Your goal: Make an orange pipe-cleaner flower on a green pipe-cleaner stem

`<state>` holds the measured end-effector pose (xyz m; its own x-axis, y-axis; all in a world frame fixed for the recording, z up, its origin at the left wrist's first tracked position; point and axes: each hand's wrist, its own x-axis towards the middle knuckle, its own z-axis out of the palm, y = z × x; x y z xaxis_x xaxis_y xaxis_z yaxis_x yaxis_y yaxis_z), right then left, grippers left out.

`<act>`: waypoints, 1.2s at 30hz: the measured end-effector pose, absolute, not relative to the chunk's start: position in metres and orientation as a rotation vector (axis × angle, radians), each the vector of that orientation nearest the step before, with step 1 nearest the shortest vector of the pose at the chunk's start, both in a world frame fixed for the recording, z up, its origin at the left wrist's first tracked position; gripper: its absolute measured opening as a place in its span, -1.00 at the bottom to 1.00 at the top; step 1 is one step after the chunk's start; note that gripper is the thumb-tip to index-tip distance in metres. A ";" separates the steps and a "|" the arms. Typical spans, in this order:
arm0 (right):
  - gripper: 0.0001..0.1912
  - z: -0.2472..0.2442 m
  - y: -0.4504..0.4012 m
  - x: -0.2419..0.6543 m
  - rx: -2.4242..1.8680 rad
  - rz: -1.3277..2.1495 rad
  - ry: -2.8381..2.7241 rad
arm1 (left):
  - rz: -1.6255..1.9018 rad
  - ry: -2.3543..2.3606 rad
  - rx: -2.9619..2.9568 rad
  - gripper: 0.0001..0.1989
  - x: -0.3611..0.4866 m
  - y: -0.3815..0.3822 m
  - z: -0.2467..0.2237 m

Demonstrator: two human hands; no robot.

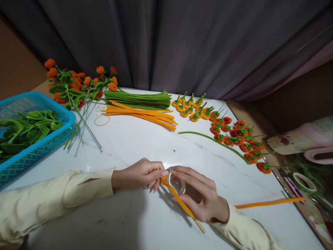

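Note:
Near the front middle of the table, my left hand (145,174) is closed, its thumb and fingers pinching the end of an orange fuzzy strip (179,200). My right hand (201,194) curves around a white ring (184,188), like a roll of tape, just to the right of my left hand. The strip runs from my left fingertips down past the ring and under my right hand. A thin pale stick (200,227) pokes out below my right hand. The fingertips of both hands nearly meet.
Green stems (145,100) and orange strips (145,116) lie in bundles at the back. Small yellow pumpkins (194,115) and orange pumpkins (244,132) curve to the right. A blue basket (66,121) of leaves stands left, beside finished-looking sprigs (75,83). Green tape (304,182) lies right.

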<state>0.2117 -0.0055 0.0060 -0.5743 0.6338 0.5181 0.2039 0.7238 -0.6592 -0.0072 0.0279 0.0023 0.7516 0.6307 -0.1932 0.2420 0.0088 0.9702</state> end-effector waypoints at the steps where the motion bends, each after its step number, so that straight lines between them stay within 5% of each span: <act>1: -0.57 0.006 -0.005 0.211 -0.622 0.706 -2.150 | 0.350 0.727 1.570 -0.74 -0.007 0.028 0.002; 36: -0.53 0.003 -0.007 0.210 -0.636 0.654 -2.084 | 0.313 0.778 1.553 -0.72 -0.006 0.028 0.000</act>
